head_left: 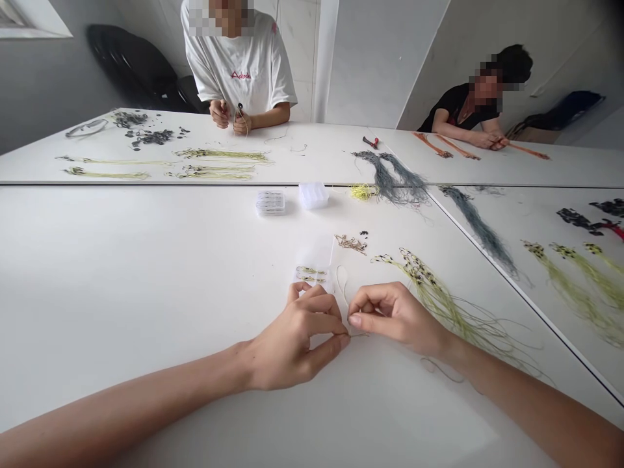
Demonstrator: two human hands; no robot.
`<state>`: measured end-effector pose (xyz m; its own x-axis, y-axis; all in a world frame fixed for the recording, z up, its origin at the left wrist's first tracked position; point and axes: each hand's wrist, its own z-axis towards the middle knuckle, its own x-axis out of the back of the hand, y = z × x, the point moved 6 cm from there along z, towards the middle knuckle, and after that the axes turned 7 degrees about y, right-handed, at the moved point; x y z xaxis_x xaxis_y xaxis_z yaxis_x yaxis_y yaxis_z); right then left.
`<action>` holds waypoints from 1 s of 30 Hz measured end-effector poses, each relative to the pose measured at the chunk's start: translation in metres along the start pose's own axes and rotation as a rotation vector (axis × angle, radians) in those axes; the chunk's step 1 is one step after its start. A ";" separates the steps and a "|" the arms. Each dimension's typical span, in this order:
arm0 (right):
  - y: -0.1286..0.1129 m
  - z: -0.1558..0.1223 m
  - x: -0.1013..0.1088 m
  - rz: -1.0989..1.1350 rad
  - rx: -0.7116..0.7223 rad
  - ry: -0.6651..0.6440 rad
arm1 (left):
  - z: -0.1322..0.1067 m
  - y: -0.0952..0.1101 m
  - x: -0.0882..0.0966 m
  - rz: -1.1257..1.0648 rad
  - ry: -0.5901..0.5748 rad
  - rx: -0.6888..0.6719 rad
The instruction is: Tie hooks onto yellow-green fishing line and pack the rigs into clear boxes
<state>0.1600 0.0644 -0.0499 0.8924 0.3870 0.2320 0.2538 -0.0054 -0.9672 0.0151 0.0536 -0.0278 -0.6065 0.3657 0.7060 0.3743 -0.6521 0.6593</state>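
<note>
Our left hand (292,344) pinches the thin line (358,336) between its fingertips; our right hand (397,318) pinches shut just beside it; small, steady grips suit this.

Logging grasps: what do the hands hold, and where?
The left hand pinches a thin greenish cord near its end; the right hand's hold cannot be told.
</note>
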 end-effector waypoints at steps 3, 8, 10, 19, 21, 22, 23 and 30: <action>0.009 0.006 -0.003 0.152 -0.093 -0.070 | 0.000 0.001 0.004 -0.023 0.040 0.000; 0.012 0.005 -0.004 0.281 -0.127 -0.070 | 0.000 -0.006 0.014 -0.011 0.181 0.081; 0.010 0.002 -0.006 0.261 -0.113 -0.061 | -0.001 -0.009 0.017 0.004 0.235 0.110; -0.008 -0.008 0.009 -0.075 0.207 0.266 | -0.001 -0.012 0.011 0.026 0.184 0.125; -0.007 -0.006 0.008 -0.101 0.181 0.216 | -0.001 -0.012 0.011 0.011 0.175 0.119; -0.006 -0.004 0.007 -0.102 0.159 0.175 | -0.002 -0.012 0.011 0.006 0.172 0.120; -0.005 -0.003 0.006 -0.095 0.135 0.134 | -0.002 -0.012 0.011 0.001 0.167 0.121; -0.002 -0.004 -0.001 -0.055 0.052 0.044 | 0.000 -0.010 0.008 -0.061 0.105 0.157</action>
<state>0.1598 0.0605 -0.0475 0.8936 0.3446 0.2877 0.2837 0.0630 -0.9568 0.0064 0.0634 -0.0288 -0.6982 0.3248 0.6379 0.4346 -0.5158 0.7383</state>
